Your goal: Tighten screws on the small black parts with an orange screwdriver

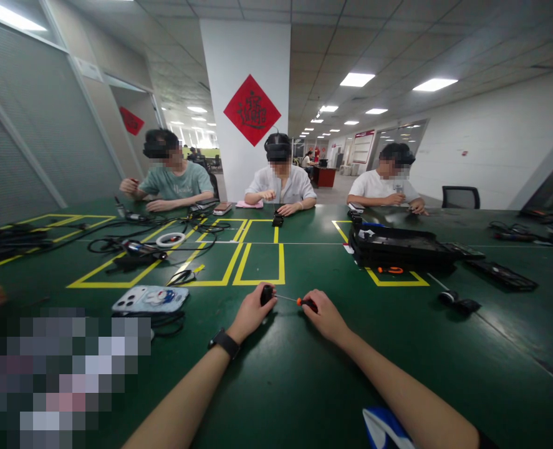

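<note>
Near the middle of the green table, my left hand (pixel 254 309) has its fingers wrapped round a small black object (pixel 267 295). To its right, my right hand (pixel 325 313) grips the black and orange handle of a screwdriver (pixel 286 299). The screwdriver's thin metal shaft points left and reaches the black object; whether the tip sits inside it is too small to tell. Both forearms come in from the bottom edge, and a dark watch (pixel 224 343) is on the left wrist.
A patterned phone (pixel 151 299) lies left of my left hand, with cables beyond. Black trays (pixel 398 246) stand at the right, near an orange-handled tool (pixel 390 270) and a black-and-white item (pixel 458 304). Three people sit across the green table (pixel 276 386); another person's hand shows at far left.
</note>
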Available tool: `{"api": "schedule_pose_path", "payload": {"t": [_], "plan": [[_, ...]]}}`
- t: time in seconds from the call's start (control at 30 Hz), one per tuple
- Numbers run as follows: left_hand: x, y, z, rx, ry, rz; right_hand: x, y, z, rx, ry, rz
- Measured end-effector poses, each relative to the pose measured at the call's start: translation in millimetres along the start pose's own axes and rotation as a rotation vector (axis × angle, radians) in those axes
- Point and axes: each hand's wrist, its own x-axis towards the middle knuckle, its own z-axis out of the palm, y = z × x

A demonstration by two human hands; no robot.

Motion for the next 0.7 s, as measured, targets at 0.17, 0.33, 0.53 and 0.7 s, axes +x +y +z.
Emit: {"api": "schedule_pose_path", "payload": {"t": [0.17,0.33,0.53,0.7], "plan": [[-0.1,1.6,-0.2,-0.001,0.003,0.004,0.0,0.2,-0.9,0.014,-0.018,-0.038],[-0.4,1.6,0.5,-0.002,0.004,0.006,-1.0,1.9,-2.3,0.036,-0.031,-0.059],[0.1,-1.3,1.5,-0.001,-0.004,0.005,-1.0,3.6,-1.9,0.046,-0.03,-0.071],[0.5,-2.6,1.6,-0.005,-0.005,-0.002,-0.5,4.2,-1.2,0.056,-0.034,-0.065]]}}
